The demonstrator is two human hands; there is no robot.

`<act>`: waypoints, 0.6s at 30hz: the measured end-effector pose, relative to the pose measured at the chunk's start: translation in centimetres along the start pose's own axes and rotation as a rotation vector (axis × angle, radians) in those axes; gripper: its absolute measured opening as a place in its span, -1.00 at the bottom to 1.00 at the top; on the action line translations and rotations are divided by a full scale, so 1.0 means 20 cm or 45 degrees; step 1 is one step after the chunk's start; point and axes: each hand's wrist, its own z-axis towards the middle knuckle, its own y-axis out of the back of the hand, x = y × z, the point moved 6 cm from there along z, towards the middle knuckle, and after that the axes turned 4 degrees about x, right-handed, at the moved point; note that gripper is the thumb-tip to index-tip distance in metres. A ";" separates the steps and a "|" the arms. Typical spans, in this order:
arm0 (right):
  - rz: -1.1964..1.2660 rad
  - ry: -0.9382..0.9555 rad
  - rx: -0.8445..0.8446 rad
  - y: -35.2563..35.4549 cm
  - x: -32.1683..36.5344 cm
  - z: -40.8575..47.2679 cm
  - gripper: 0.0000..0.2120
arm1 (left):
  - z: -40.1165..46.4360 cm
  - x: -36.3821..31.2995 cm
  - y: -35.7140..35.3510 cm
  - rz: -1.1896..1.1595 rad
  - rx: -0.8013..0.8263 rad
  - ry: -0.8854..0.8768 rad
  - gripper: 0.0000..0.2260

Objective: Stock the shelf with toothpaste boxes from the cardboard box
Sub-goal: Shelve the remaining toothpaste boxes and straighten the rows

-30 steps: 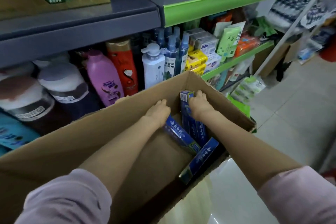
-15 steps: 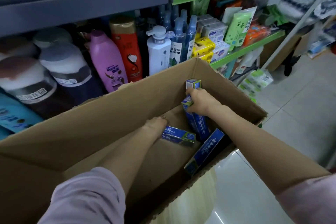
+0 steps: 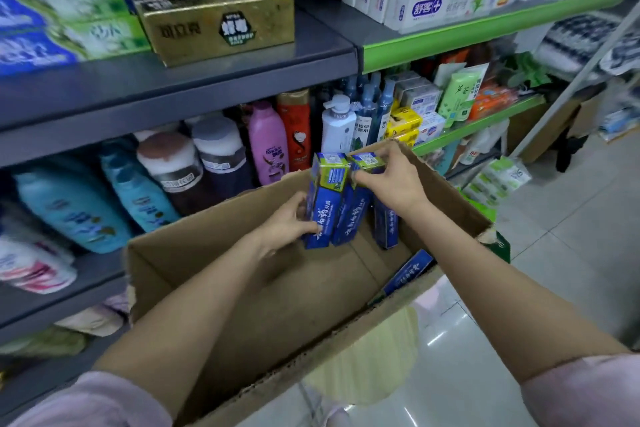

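An open cardboard box (image 3: 194, 253) stands in front of the shelves. Over its far end I hold a bundle of blue toothpaste boxes (image 3: 325, 208) upright, green ends up. My left hand (image 3: 284, 225) grips the bundle's lower left side. My right hand (image 3: 391, 180) grips its top from the right. One more blue toothpaste box (image 3: 407, 274) leans against the cardboard box's right wall. The grey shelf (image 3: 207, 76) above carries green and blue toothpaste packs (image 3: 69, 17) and a gold carton (image 3: 221, 28).
Shampoo and lotion bottles (image 3: 266, 142) fill the shelf level behind the cardboard box. A green-edged shelf (image 3: 485, 28) on the right bears white toothpaste packs. Tiled floor (image 3: 571, 253) lies to the right, with a pale yellow stool (image 3: 374, 364) under the box.
Both hands have lifted the blue boxes from the bottom of the cardboard box and brought them together into one upright bundle. The view has tilted upward, showing the upper shelf.
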 end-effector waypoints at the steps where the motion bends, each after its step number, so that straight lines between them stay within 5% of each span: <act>1: 0.041 0.025 -0.031 0.00 0.06 -0.04 -0.59 | -0.05 -0.05 0.01 -0.003 0.002 -0.031 -0.67; 11: 0.758 0.048 -0.148 -0.25 0.79 -0.54 -0.54 | -0.87 -0.41 0.32 -0.317 -0.187 -0.230 -0.67; 18: 0.782 0.160 -0.118 -0.50 1.22 -0.78 -0.52 | -1.42 -0.56 0.70 0.017 -0.449 -0.271 -0.64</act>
